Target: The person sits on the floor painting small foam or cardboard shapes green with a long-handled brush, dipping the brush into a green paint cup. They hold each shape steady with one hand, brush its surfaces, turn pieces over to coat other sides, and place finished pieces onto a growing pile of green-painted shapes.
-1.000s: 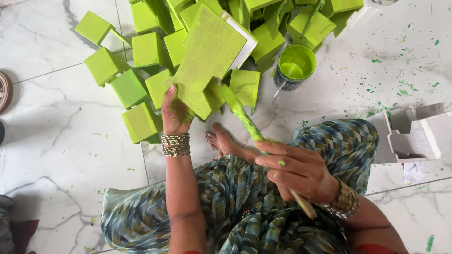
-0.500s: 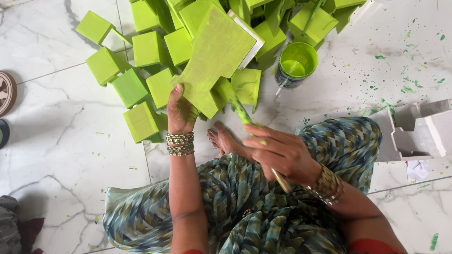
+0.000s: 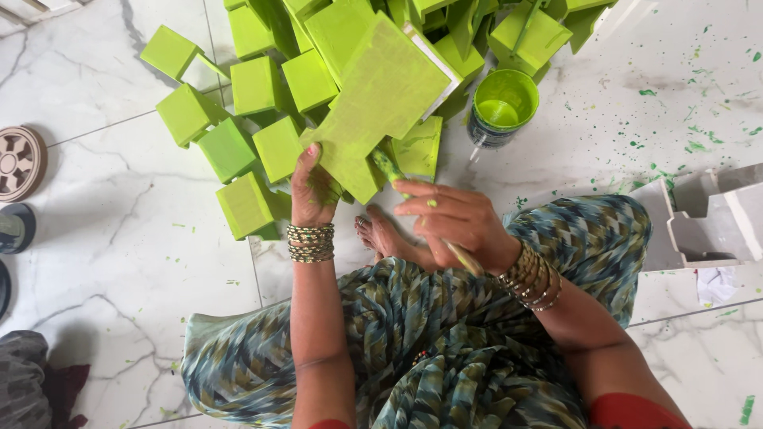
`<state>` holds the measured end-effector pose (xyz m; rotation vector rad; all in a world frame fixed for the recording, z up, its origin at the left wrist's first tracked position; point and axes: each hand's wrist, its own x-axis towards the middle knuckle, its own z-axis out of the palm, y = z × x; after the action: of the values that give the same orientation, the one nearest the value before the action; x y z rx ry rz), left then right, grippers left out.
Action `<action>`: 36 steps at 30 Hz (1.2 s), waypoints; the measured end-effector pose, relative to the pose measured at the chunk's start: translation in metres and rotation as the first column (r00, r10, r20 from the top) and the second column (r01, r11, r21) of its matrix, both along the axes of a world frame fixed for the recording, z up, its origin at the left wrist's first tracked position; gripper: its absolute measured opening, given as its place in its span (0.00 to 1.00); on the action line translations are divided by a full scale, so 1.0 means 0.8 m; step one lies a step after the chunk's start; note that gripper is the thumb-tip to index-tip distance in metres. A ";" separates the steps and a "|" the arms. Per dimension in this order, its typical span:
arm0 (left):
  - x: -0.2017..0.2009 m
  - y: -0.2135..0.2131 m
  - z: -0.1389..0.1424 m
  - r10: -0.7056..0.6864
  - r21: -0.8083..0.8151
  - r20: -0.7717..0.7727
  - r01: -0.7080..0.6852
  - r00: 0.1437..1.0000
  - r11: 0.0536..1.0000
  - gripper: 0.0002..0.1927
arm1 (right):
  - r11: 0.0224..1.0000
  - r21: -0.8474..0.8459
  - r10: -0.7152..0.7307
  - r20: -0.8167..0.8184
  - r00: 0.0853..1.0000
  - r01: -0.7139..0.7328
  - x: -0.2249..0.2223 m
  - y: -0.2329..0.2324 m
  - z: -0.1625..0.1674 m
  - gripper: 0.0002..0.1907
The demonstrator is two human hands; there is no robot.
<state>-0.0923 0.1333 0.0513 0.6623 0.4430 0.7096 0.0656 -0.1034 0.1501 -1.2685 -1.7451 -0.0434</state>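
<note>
Right hand [image 3: 457, 222] moved closer, fingers pinching brush [image 3: 413, 206], left hand [image 3: 314, 191] gripping green board [image 3: 381, 95].

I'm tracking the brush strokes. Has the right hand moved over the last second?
Yes. The right hand has moved up and left, toward the paint can.

Green painted board [image 3: 381, 95] and blocks [image 3: 256, 86] — green paint in cup [image 3: 503, 107] — white marbled floor [image 3: 103, 262], green-speckled.
</note>
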 end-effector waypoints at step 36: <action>0.021 -0.014 0.005 -0.043 0.088 -0.113 0.053 0.993 0.995 0.34 | 0.987 -0.039 -0.160 -0.045 0.986 0.158 -0.008 -0.024 0.027 0.09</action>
<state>-0.0752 0.1221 0.0549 0.7983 0.4977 0.6520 0.0594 -0.1223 0.1717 -1.4216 -1.6069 -0.0737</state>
